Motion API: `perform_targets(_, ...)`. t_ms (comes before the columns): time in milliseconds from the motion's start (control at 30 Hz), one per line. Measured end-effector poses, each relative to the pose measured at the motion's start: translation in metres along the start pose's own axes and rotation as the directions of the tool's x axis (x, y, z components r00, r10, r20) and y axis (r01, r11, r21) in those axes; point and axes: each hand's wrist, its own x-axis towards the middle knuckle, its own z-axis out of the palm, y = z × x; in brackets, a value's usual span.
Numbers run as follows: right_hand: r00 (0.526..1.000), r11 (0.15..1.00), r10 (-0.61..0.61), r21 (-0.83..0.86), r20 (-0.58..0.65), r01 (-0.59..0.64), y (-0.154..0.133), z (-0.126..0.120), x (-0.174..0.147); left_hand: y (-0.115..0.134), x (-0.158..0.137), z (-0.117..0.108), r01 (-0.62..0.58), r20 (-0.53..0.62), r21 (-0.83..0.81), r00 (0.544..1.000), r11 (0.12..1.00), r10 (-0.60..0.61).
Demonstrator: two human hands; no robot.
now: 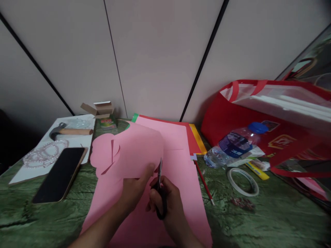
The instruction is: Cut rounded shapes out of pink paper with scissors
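Note:
My left hand (136, 189) grips a piece of pink paper (141, 148) near its lower right edge, thumb on top and the other fingers hidden beneath. In my right hand (165, 199) is a pair of black-handled scissors (159, 172), its blades pointing up and away at the paper's right edge, close to my left thumb. Larger pink sheets (178, 172) lie flat on the table under both hands. At the left, a scalloped pink cut-out (102, 150) rests against the held paper.
To the left are a phone (60, 175), a hammer (74, 131), beads (46, 155) and an opened small box (106, 117). On the right lie a red pencil (204, 182), a tape roll (243, 182), a water bottle (235, 146) and a red bag (219, 117).

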Motion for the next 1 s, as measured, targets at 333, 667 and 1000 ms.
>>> perform_targets(333, 0.996, 0.996, -0.081, -0.032, -0.028, 0.080, -0.010, -0.002, 0.004, 0.008, -0.009, 0.004, 0.155, 0.070, -0.003, 0.985, 0.988, -0.155)
perform_targets(667, 0.993, 0.992, -0.120, -0.048, 0.003, 0.120, -0.011, -0.006, 0.005, 0.007, -0.009, 0.003, 0.190, 0.068, -0.045, 0.980, 0.981, -0.186)
perform_targets(1000, 0.995, 0.992, -0.101, -0.083, -0.014, 0.100, -0.010, -0.007, 0.005, 0.009, -0.011, 0.006, 0.118, 0.084, -0.099, 0.990, 0.988, -0.110)
